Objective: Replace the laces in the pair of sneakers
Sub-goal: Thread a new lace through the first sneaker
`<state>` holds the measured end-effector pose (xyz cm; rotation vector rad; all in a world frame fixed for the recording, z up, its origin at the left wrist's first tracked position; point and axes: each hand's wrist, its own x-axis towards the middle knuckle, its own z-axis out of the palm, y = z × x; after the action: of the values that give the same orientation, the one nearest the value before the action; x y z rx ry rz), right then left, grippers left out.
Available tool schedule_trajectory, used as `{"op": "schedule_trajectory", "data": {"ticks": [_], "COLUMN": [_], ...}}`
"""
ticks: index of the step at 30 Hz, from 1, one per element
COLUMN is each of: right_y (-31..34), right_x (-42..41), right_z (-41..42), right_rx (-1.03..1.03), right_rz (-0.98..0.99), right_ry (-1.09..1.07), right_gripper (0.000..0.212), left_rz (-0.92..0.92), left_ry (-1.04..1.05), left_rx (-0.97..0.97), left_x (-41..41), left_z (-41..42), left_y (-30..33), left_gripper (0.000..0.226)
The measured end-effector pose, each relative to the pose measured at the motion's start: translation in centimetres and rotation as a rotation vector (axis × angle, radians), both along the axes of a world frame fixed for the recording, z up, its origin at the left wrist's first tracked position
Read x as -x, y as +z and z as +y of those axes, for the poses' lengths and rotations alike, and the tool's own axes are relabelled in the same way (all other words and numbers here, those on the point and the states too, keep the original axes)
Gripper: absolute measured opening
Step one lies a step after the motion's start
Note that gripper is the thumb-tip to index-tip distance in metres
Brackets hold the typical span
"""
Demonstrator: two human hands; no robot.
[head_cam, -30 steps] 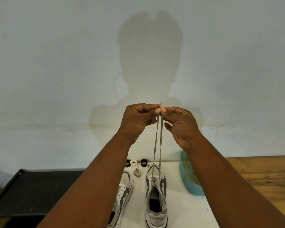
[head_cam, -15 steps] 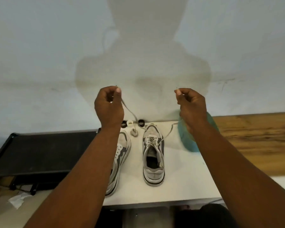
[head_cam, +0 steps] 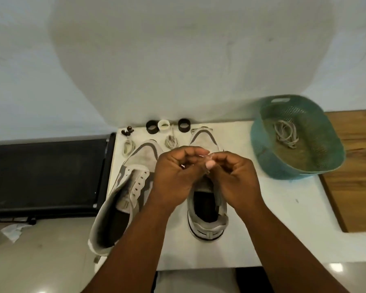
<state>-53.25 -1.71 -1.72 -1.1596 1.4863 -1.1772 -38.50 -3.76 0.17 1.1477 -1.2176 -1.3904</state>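
The right sneaker (head_cam: 207,218) stands on the white table (head_cam: 283,218) with its toe toward the wall, heel nearest the person, and both hands meet directly above its tongue and eyelets. The left hand (head_cam: 173,176) has its fingers curled in, and the right hand (head_cam: 235,178) likewise, thumb and forefinger pressed together; between them a thin pale lace (head_cam: 207,170) shows for a short stretch (which hand actually has hold of it is hard to tell, since the fingertips crowd together). Most of that sneaker's lacing is hidden under the hands. Just beside it, to the left, the left sneaker (head_cam: 125,195) lies tilted with its toe angled inward, its row of eyelets bare and its heel hanging over the table's near edge. Behind the toes, near the wall, sit two black rings (head_cam: 152,127) with a white ring (head_cam: 163,125) between the first and the second, a few small dark beads (head_cam: 127,130) at the corner, and two coiled pale laces (head_cam: 171,141), one between the sneakers' toes and one further left. To the right, well apart from the sneakers, a teal perforated basket (head_cam: 262,149) holds a loose tangle of old laces (head_cam: 285,134). A dark flat bench (head_cam: 47,176) adjoins the table on the left.
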Motion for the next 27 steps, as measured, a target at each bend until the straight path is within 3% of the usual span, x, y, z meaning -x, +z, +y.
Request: {"op": "schedule_trajectory", "data": {"ticks": [8, 11, 15, 18, 21, 24, 27], "right_y": [-0.7, -0.9, -0.4, -0.3, -0.6, -0.6, -0.8], "right_x": [0.6, 0.7, 1.2, 2.3, 2.8, 3.3, 4.0], "right_z": [-0.9, -0.5, -1.0, -1.5, -1.9, -1.8, -1.4], "right_rx": [-0.017, 0.006, 0.091, 0.090, 0.107, 0.212, 0.385], "right_rz": [-0.104, -0.098, -0.175, -0.223, -0.145, -0.052, 0.397], "right_ry": [0.187, 0.245, 0.108, 0.014, 0.015, 0.107, 0.230], "right_gripper": [0.021, 0.022, 0.008, 0.015, 0.018, 0.015, 0.016], "left_rz": [-0.113, -0.172, -0.113, -0.418, -0.519, -0.408, -0.308], "left_ry": [0.115, 0.126, 0.010, -0.211, -0.184, -0.130, -0.072], "left_rx": [0.279, 0.268, 0.109, 0.138, 0.329, 0.239, 0.067], "left_x": [1.0, 0.9, 0.4, -0.4, -0.4, -0.3, 0.1], "left_z": [-1.5, -1.5, -1.5, -1.3, -1.7, -2.4, -2.5], "left_y": [-2.5, -2.4, -2.9, -3.7, -3.8, -3.4, -3.1], "left_gripper": [0.027, 0.035, 0.063, 0.048, 0.007, 0.009, 0.016]}}
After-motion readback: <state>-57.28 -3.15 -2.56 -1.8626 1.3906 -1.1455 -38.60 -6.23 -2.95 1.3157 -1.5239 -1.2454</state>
